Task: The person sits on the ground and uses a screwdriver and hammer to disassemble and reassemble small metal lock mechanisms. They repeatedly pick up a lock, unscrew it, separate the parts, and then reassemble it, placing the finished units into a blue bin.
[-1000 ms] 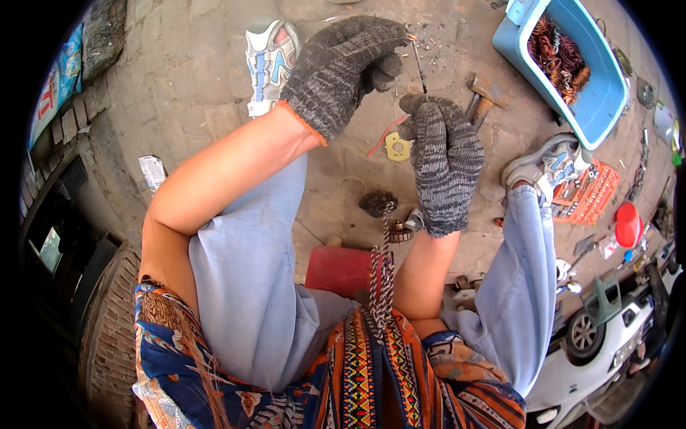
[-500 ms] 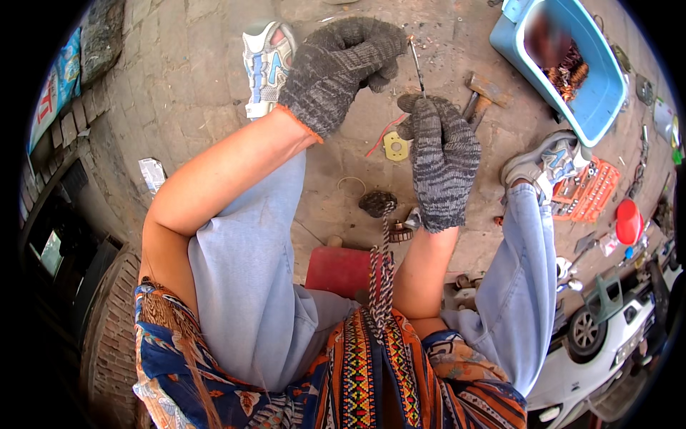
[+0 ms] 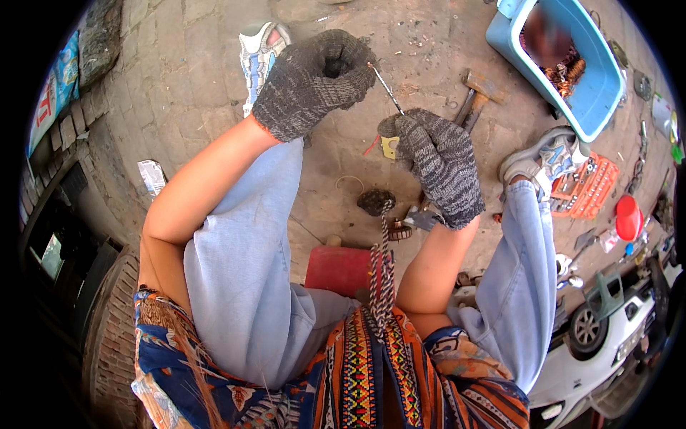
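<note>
At the frame's upper centre I find the rod (image 3: 388,89) pinched by the right hand (image 3: 437,163), its tip at the curled left hand (image 3: 311,87), whose hold I cannot confirm; I judge this two-handed handling, calling for steady alignment.

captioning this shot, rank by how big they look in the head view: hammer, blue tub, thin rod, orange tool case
Largest to smallest:
1. Blue tub
2. Orange tool case
3. Hammer
4. Thin rod, its lower end hidden in the right hand
</note>
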`<state>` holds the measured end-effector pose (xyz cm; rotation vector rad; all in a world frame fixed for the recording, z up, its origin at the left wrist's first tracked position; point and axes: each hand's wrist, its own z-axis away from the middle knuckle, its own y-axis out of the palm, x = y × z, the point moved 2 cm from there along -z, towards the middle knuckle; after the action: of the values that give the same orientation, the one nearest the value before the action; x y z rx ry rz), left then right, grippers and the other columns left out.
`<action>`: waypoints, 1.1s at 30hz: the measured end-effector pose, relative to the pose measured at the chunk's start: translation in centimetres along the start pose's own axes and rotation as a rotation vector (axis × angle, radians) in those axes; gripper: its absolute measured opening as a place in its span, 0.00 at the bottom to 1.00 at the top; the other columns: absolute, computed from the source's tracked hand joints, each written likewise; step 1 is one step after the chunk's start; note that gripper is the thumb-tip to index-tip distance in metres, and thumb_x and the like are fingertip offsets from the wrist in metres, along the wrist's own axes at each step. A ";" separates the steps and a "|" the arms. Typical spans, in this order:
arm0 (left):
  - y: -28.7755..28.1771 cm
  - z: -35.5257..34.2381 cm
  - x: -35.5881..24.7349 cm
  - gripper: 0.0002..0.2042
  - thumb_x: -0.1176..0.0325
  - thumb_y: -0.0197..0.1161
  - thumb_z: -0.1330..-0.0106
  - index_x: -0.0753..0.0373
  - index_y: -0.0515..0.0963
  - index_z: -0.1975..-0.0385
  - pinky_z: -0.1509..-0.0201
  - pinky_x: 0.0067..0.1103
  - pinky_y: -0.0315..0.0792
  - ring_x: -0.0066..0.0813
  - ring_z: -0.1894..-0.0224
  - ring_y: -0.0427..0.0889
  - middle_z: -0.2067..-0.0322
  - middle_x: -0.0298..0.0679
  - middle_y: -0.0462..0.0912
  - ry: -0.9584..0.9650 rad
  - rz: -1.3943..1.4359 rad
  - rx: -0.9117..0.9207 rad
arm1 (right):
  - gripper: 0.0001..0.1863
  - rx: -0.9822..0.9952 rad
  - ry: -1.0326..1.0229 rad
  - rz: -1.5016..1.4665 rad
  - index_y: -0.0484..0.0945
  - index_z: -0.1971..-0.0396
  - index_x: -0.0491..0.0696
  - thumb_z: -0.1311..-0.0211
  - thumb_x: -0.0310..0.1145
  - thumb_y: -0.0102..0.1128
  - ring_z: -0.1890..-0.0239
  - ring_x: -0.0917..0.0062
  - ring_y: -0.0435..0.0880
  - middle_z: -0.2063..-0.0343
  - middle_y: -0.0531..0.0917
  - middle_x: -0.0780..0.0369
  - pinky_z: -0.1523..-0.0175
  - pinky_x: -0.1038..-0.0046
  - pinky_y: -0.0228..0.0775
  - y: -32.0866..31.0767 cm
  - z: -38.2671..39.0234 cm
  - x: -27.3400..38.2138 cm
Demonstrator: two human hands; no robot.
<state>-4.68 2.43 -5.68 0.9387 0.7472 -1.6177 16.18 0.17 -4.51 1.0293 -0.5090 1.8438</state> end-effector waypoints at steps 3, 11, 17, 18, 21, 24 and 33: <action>-0.2 0.7 0.9 0.07 0.71 0.63 0.39 0.65 0.77 0.64 0.70 0.14 0.69 0.12 0.74 0.73 0.73 0.30 0.77 0.115 -0.021 -0.027 | 0.14 0.177 -0.338 0.273 0.78 0.59 0.46 0.47 0.27 0.56 0.68 0.66 0.81 0.63 0.81 0.57 0.63 0.69 0.74 -0.6 -0.4 -1.5; -2.2 1.8 0.2 0.10 0.77 0.63 0.43 0.63 0.77 0.61 0.53 0.21 0.71 0.28 0.57 0.77 0.59 0.37 0.78 0.303 -0.467 0.122 | 0.21 0.088 -0.787 0.617 0.74 0.56 0.45 0.56 0.25 0.57 0.62 0.59 0.80 0.64 0.81 0.54 0.55 0.65 0.73 0.9 -0.1 -4.1; -3.7 2.1 0.3 0.08 0.76 0.62 0.42 0.65 0.77 0.63 0.57 0.24 0.73 0.32 0.62 0.78 0.62 0.40 0.78 0.497 -0.577 0.168 | 0.15 0.276 -0.259 0.417 0.75 0.58 0.44 0.49 0.25 0.53 0.62 0.59 0.79 0.62 0.80 0.54 0.57 0.63 0.72 3.0 -0.2 -2.3; -3.9 2.1 0.3 0.07 0.76 0.60 0.41 0.67 0.77 0.63 0.59 0.24 0.73 0.31 0.63 0.78 0.63 0.40 0.77 0.486 -0.547 0.187 | 0.09 0.291 -0.076 0.256 0.77 0.65 0.43 0.44 0.26 0.51 0.65 0.60 0.79 0.66 0.81 0.54 0.58 0.65 0.71 3.2 -0.4 -1.8; -3.5 2.4 1.0 0.08 0.74 0.61 0.40 0.67 0.77 0.62 0.60 0.21 0.75 0.26 0.65 0.79 0.64 0.38 0.79 0.001 0.021 0.161 | 0.09 0.151 -0.169 0.437 0.79 0.69 0.42 0.38 0.28 0.49 0.67 0.59 0.78 0.70 0.81 0.53 0.58 0.65 0.71 4.2 -0.5 -2.0; -2.1 2.7 1.7 0.09 0.74 0.61 0.40 0.68 0.78 0.61 0.62 0.19 0.75 0.23 0.67 0.80 0.67 0.37 0.81 -0.171 0.235 0.072 | 0.12 -0.057 -0.209 0.384 0.80 0.71 0.42 0.35 0.31 0.49 0.73 0.68 0.79 0.73 0.83 0.58 0.63 0.70 0.71 5.6 -1.5 -1.9; 0.1 1.7 0.1 0.12 0.70 0.61 0.38 0.68 0.77 0.56 0.61 0.20 0.76 0.24 0.66 0.81 0.66 0.38 0.82 -0.144 0.254 0.048 | 0.12 -0.488 -0.199 -0.020 0.81 0.61 0.43 0.47 0.25 0.65 0.69 0.84 0.77 0.70 0.82 0.65 0.62 0.80 0.72 3.7 -1.3 0.5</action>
<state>-4.90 0.91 -4.91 0.9016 0.4716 -1.4668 12.27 -0.45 -4.51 0.8765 -1.0068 1.4972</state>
